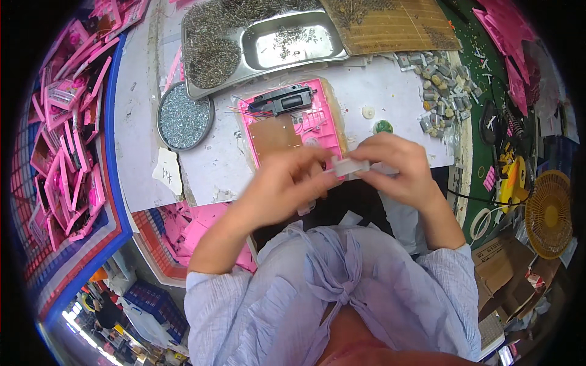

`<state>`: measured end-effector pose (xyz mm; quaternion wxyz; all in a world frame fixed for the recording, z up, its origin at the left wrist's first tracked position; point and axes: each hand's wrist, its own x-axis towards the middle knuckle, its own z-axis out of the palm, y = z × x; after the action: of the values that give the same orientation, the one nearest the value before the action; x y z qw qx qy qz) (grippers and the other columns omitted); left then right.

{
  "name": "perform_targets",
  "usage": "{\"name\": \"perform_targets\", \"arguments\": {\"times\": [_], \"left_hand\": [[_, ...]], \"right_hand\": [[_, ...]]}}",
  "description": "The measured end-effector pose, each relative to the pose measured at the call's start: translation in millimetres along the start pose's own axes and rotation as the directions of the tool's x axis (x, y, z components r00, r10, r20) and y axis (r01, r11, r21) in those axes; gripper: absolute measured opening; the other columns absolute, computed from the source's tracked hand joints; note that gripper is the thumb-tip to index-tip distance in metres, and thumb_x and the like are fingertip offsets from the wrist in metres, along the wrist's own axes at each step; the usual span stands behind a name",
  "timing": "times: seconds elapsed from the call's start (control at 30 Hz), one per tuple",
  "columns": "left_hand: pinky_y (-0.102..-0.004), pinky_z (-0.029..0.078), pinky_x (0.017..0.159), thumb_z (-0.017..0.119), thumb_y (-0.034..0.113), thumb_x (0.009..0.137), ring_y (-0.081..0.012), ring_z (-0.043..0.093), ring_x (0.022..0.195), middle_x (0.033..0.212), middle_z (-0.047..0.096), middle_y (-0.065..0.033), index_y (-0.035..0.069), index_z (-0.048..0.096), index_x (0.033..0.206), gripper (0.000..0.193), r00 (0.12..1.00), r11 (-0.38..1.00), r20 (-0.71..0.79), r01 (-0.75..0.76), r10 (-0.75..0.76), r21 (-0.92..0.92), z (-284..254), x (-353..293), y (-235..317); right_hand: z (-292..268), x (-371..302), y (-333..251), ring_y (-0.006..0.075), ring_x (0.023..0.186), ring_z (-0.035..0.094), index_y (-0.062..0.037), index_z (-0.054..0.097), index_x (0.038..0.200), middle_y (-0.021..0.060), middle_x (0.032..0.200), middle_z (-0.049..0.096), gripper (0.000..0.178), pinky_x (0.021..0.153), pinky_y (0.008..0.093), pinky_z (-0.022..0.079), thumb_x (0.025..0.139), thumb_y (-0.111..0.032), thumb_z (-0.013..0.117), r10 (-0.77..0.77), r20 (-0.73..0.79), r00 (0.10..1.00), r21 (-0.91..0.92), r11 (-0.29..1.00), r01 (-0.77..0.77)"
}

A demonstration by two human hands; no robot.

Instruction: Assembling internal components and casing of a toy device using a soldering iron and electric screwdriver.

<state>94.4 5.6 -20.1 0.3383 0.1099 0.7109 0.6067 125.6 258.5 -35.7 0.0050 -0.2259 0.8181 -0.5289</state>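
A small whitish plastic part (350, 166) is held up in front of me at the table's near edge. Its right end is pinched between the thumb and fingers of my right hand (400, 163). My left hand (284, 182), slightly blurred, closes its thumb and fingertips on the left end. Just beyond my hands lies an open pink plastic housing (330, 116). Inside it are a black mechanism (282, 101) with thin wires and a flat brown board (271, 135). My left hand hides the housing's near left corner.
Left of the housing sits a round dish (185, 116) of small silvery parts. Behind are a metal tray (253, 68) of screws and a cardboard sheet (390, 30). Small motors (441, 91) lie at right. Pink pieces fill a crate (119, 201) at left. A yellow fan (549, 213) stands right.
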Motion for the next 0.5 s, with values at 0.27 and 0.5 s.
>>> {"name": "perform_targets", "arguments": {"times": [0.27,0.5], "left_hand": [[-0.0346,0.051,0.06,0.07,0.014,0.087,-0.0264,0.067,0.065,0.075,0.067,-0.0148,0.005,0.071,0.1,0.016,0.931,0.424,-0.076,-0.089,0.357,0.901,6.9,52.4,-13.0],[-0.0277,0.044,0.055,0.072,-0.004,0.082,-0.0159,0.055,0.061,0.079,0.061,-0.0059,0.001,0.065,0.087,0.01,0.79,0.797,-0.352,-0.264,0.502,0.543,-9.7,18.8,-34.4]], "right_hand": [[-8.1,-13.6,18.5,0.0138,0.084,0.067,0.0037,0.068,0.117,0.01,0.104,0.07,0.028,0.075,0.0247,0.055,0.089,0.0,0.071,0.5,-0.046,0.865,0.606,0.702,-0.374],[-3.5,22.1,12.5,0.0233,0.091,0.064,-0.0062,0.071,0.105,0.008,0.097,0.067,0.028,0.076,0.0358,0.054,0.078,-0.006,0.076,0.036,-0.057,0.998,-0.228,0.972,-0.049]]}}
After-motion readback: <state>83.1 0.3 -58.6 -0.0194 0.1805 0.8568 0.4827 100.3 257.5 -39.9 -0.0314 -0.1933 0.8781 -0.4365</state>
